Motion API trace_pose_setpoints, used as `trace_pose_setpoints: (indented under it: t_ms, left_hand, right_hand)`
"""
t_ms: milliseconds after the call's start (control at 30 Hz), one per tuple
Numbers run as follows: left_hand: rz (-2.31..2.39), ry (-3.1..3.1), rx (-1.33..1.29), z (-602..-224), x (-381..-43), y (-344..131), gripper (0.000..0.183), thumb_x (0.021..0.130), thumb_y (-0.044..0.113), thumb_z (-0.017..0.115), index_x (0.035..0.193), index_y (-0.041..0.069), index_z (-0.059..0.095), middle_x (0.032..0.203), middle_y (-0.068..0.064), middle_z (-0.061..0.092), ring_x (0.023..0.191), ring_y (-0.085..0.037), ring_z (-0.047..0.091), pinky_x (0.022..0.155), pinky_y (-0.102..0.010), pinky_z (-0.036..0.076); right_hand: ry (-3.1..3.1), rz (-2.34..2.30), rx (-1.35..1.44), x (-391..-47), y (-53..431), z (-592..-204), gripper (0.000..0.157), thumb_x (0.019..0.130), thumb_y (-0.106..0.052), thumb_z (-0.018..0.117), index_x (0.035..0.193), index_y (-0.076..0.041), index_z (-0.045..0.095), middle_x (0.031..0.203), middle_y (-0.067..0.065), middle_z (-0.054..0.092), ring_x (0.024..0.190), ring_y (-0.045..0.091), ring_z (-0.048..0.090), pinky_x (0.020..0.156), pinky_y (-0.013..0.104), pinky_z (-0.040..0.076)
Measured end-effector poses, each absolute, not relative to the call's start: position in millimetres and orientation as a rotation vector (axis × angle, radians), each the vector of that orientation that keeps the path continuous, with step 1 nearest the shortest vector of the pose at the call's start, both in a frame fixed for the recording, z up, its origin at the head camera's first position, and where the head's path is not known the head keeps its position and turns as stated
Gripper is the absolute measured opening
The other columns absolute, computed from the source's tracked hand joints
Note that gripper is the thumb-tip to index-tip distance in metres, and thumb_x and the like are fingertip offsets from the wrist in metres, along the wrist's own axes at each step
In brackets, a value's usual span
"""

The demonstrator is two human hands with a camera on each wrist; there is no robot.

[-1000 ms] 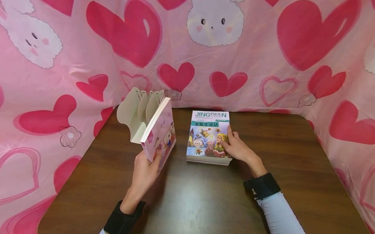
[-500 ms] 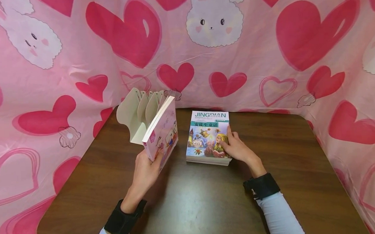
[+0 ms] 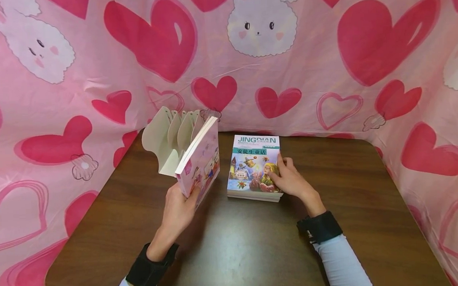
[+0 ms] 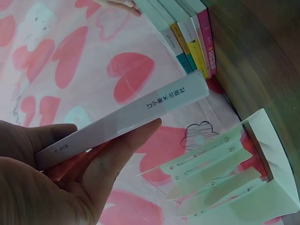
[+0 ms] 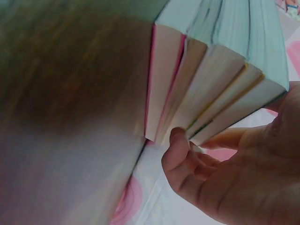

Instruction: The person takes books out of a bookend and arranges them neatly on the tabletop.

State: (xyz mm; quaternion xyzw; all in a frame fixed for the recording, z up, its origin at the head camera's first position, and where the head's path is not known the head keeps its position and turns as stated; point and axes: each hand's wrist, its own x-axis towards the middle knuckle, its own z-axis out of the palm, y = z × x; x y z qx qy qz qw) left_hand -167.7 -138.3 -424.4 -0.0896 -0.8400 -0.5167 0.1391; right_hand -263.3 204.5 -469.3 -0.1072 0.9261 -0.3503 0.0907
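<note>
My left hand (image 3: 179, 210) grips a pink-covered paperback book (image 3: 203, 165) by its near end, thumb on the illustrated cover, and holds it on edge. Its pale spine (image 4: 126, 119) faces the left wrist camera. Behind it stands a cream book rack (image 3: 158, 137) with curved dividers, partly hidden by the book. To the right, a stack of several books (image 3: 254, 167) lies flat on the table, a fairy-tale cover uppermost. My right hand (image 3: 294, 183) holds the stack at its right edge, thumb on the top cover and fingers (image 5: 177, 150) curled down along the side.
The brown wooden table (image 3: 232, 248) has rounded corners. A pink cloth (image 3: 309, 64) with hearts and rabbits hangs behind it and at both sides. Black bands (image 3: 320, 227) circle both wrists over pale sleeves.
The pink book in my left hand has shifted slightly right and turned a little, showing less of its cover edge-on. My right hand and the stack have stayed in place.
</note>
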Motion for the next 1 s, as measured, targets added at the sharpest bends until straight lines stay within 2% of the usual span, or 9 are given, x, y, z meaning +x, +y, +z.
trace_pose_setpoints:
  t_ms: [133,267,433,533,600,700,900,1000]
  left_hand:
    - [-1.494,-2.411,-0.29,-422,-168,-139,0.055,0.099,0.003,0.072,0.15,0.01,0.054,0.146,-0.014,0.062,0.127,-0.041,0.063,0.102,-0.063,0.048]
    - [-1.496,-2.411,-0.309,-419,-168,-139,0.059,0.099,0.003,0.073,0.152,0.012,0.05,0.146,-0.014,0.061,0.127,-0.041,0.063,0.101,-0.064,0.049]
    - [-1.492,-2.428,-0.317,-415,-168,-138,0.062,0.098,0.003,0.073,0.153,0.012,0.047,0.146,-0.016,0.061,0.126,-0.042,0.063,0.101,-0.066,0.049]
    - [-1.494,-2.429,-0.324,-413,-168,-138,0.062,0.097,0.002,0.074,0.152,0.011,0.047,0.145,-0.017,0.062,0.126,-0.042,0.064,0.101,-0.066,0.049]
    - [-1.495,-2.427,-0.332,-412,-168,-138,0.061,0.097,0.001,0.074,0.152,0.01,0.048,0.144,-0.017,0.062,0.126,-0.042,0.064,0.1,-0.066,0.049]
    - [-1.505,-2.424,-0.346,-411,-169,-139,0.061,0.097,0.0,0.074,0.151,0.01,0.049,0.143,-0.017,0.063,0.125,-0.042,0.065,0.1,-0.066,0.05]
    - [-1.544,-2.396,-0.386,-412,-173,-136,0.057,0.097,0.0,0.073,0.15,0.011,0.053,0.142,-0.015,0.064,0.124,-0.04,0.065,0.1,-0.065,0.05]
    - [-1.569,-2.385,-0.413,-411,-174,-135,0.056,0.097,0.0,0.073,0.148,0.011,0.055,0.141,-0.014,0.065,0.124,-0.038,0.066,0.1,-0.065,0.051]
  right_hand:
    - [2.822,-0.977,-0.344,-262,203,-463,0.087,0.107,-0.04,0.059,0.166,0.003,0.012,0.155,0.033,0.025,0.133,0.046,0.034,0.11,0.068,0.04]
    - [2.886,-0.935,-0.357,-263,201,-460,0.078,0.107,-0.041,0.059,0.162,0.007,0.03,0.152,0.033,0.034,0.135,0.045,0.03,0.111,0.065,0.038]
    - [2.996,-1.014,-0.347,-264,198,-457,0.053,0.105,-0.03,0.065,0.142,0.007,0.059,0.14,0.03,0.045,0.132,0.046,0.032,0.109,0.063,0.031]
    - [3.052,-1.103,-0.346,-265,195,-455,0.036,0.103,-0.023,0.067,0.127,0.004,0.068,0.138,0.028,0.047,0.133,0.046,0.032,0.11,0.064,0.026]
    - [3.071,-1.167,-0.358,-265,192,-453,0.029,0.103,-0.02,0.067,0.121,0.002,0.07,0.137,0.026,0.049,0.133,0.044,0.033,0.111,0.064,0.027]
    - [3.058,-1.284,-0.413,-263,185,-451,0.026,0.102,-0.018,0.068,0.121,0.0,0.07,0.135,0.023,0.055,0.131,0.04,0.037,0.11,0.062,0.033]
    - [3.011,-1.433,-0.686,-257,169,-449,0.033,0.102,-0.017,0.071,0.131,-0.002,0.066,0.128,0.017,0.064,0.121,0.034,0.049,0.1,0.056,0.046]
    - [2.997,-1.459,-0.81,-255,160,-449,0.04,0.101,-0.016,0.073,0.137,-0.004,0.062,0.125,0.018,0.064,0.112,0.032,0.055,0.088,0.05,0.052]
